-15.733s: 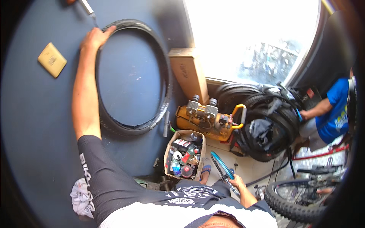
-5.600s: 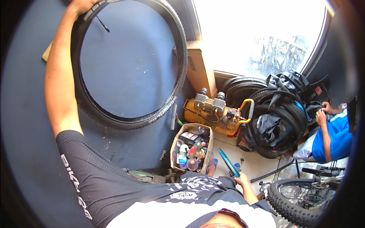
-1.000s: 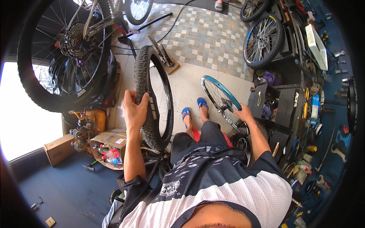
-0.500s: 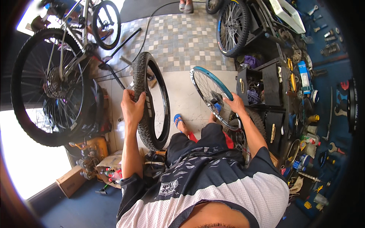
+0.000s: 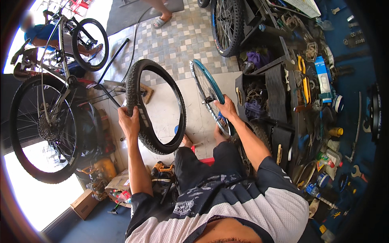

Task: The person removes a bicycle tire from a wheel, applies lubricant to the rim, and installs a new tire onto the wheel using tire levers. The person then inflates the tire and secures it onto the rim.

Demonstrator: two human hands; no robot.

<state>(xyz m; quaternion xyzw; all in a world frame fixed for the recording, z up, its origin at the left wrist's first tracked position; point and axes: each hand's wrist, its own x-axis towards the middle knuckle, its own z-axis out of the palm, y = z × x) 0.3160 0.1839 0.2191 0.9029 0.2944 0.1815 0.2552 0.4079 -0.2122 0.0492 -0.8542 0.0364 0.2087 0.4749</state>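
Note:
My left hand [image 5: 129, 121] is closed around the left side of a black knobby bicycle tire [image 5: 181, 93], which hangs off the floor with its opening facing up toward me. My right hand [image 5: 227, 107] grips the near rim of a spoked bicycle wheel [image 5: 201, 87], which carries no tire and has a teal band around the rim. The wheel is tilted and seen nearly edge-on, and part of its lower rim lies behind my hand and leg. Tire and wheel are held apart, one on each side of my knees.
A bicycle [image 5: 60, 81] stands on a repair stand at left, with a person [image 5: 38, 34] beyond it. Another person's sandaled foot [image 5: 162, 21] is on the tiled floor. A mounted wheel [image 5: 227, 26], open drawers [image 5: 259, 97] and a blue tool wall [image 5: 348, 109] line the right.
The tire has turned to show more of its opening. The wheel has swung closer to edge-on and shifted left with my right hand. At the top, another person's leg has come further into view.

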